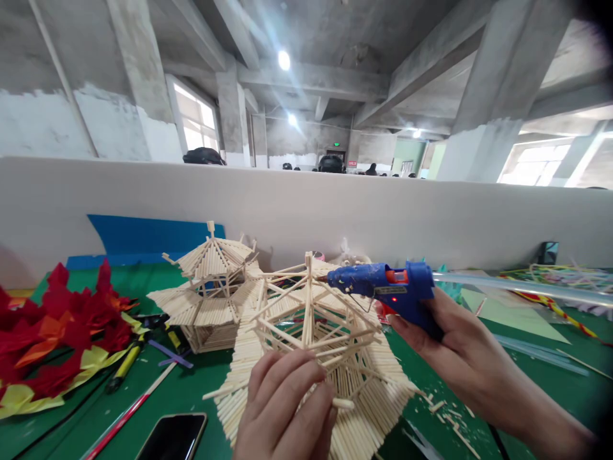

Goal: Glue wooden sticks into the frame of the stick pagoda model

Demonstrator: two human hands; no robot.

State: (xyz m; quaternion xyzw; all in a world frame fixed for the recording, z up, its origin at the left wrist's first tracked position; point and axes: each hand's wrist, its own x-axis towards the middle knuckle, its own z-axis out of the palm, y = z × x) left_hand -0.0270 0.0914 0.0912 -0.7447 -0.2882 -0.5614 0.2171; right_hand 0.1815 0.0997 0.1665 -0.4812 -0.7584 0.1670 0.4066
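On the green desk (527, 358), centre: stick roof frame (311, 319), an open lattice of thin wooden sticks rising to a short peak post, skirted below with close rows of laid sticks.
Left hand (287, 409): curled shut over the near side of the stick roof frame, fingertips pressed in among the lower sticks; thumb hidden.
Right hand (460, 351): closed round the grip of the blue glue gun (397, 287); trigger finger out of sight behind the body, so no telling whether squeezed.
Nozzle (322, 278): at the peak post, touching or just beside it; small red lamp lit on the gun's side.
Glue stick (517, 287): clear, trailing out of the gun's back toward the right.
Step in hand, as judged: gluing a joint at the peak.
Doing it well: brace the frame from low down, well away from the joint. Set the nozzle tip right into the meeting of sticks before squeezing. Squeeze lightly, for one small bead. Twist off to break the thread of glue. Leave the joint unmoved until set.
Likely pitfalls: too much glue running down the spokes; a push from the nozzle bending the thin lattice; fingertips straying near hot glue.
Just behind, to the left: finished pavilion model (211, 287), apart from the frame.
Near edge, left: phone (175, 437), face up.
Far left: red and yellow paper flowers (57, 332).
Right of the frame: stick offcuts (445, 415) scattered on the desk.
Behind: white partition (335, 204) along the desk's back.
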